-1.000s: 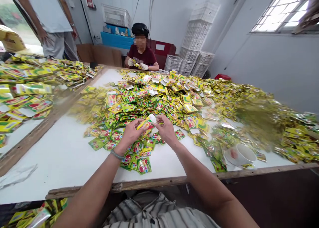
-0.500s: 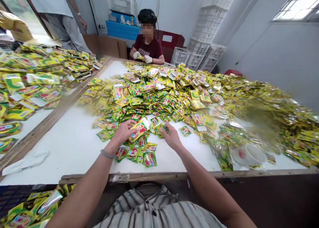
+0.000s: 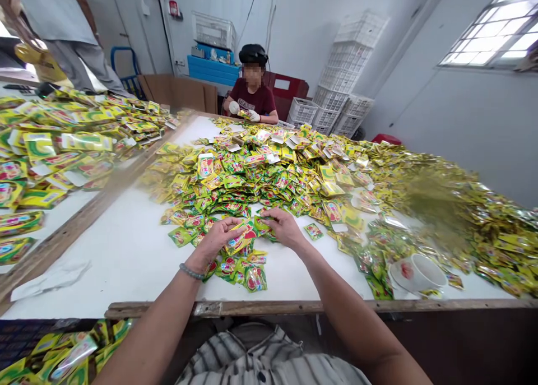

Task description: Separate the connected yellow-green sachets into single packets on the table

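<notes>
My left hand (image 3: 218,239) is closed on a small yellow box (image 3: 242,238) with a red and green print, tilted up over the white table. Its upper right end meets a green sachet (image 3: 261,226) that my right hand (image 3: 283,227) pinches between thumb and fingers. The two hands are close together, and part of the sachet is hidden by the fingers. Several loose sachets (image 3: 254,277) lie on the table just below the box. A single sachet (image 3: 313,231) lies to the right of my right hand. Beyond my hands rises a heap of green and yellow sachets (image 3: 235,180).
A wooden strip (image 3: 90,214) divides the table, with a pile of yellow boxes (image 3: 79,119) on its left. At right stand a white tub (image 3: 418,273) and a large packet pile (image 3: 445,205). Across the table sits a person (image 3: 254,96) in white gloves. Filled crate (image 3: 63,357) lower left.
My right hand has brought the sachet left and up against the box's end. The box's white flap no longer shows plainly. The whole view has shifted slightly.
</notes>
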`<state>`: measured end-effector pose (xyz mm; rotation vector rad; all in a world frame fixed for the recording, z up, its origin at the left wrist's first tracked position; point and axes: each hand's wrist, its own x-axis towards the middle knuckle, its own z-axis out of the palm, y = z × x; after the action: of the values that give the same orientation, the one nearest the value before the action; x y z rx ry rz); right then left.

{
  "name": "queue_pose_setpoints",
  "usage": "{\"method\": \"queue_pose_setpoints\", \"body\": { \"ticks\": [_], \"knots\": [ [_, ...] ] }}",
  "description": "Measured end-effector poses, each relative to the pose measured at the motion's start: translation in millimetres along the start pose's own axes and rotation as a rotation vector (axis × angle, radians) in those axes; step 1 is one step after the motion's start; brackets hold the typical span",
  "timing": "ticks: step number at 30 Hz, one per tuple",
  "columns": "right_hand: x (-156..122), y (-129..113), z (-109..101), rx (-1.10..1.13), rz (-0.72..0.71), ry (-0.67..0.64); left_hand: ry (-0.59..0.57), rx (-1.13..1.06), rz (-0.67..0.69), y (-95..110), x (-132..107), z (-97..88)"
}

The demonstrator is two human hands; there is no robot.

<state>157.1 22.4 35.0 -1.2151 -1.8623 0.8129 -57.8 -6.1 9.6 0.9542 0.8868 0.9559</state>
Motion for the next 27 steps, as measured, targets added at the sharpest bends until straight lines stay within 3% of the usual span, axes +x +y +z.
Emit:
{"method": "queue_pose_setpoints", "body": {
  "ticks": [3,7,15,20,27],
  "knots": [
    [6.5,-4.5,-5.6,-0.068,0.061,-0.019,-0.001,-0.019,-0.001,-0.4,-0.8,0.8],
    [7.8,-9.1,-3.7,-0.06,0.132,0.119,0.027,0.058,0.014,-0.7,-1.9,1.6],
    [-2.6,-10.1,18.9,0.144,0.319,0.339,0.031,0.141,0.043,0.2,-0.2,3.5],
    [-3.6,-19.1,18.3,0.245,0.294,0.412,0.055,0.103,0.056,-0.2,0.6,4.7],
    [-4.8,-13.7,19.7,0.253,0.266,0.266,0.086,-0.207,-0.001,-2.2,2.6,3.1]
  ]
}}
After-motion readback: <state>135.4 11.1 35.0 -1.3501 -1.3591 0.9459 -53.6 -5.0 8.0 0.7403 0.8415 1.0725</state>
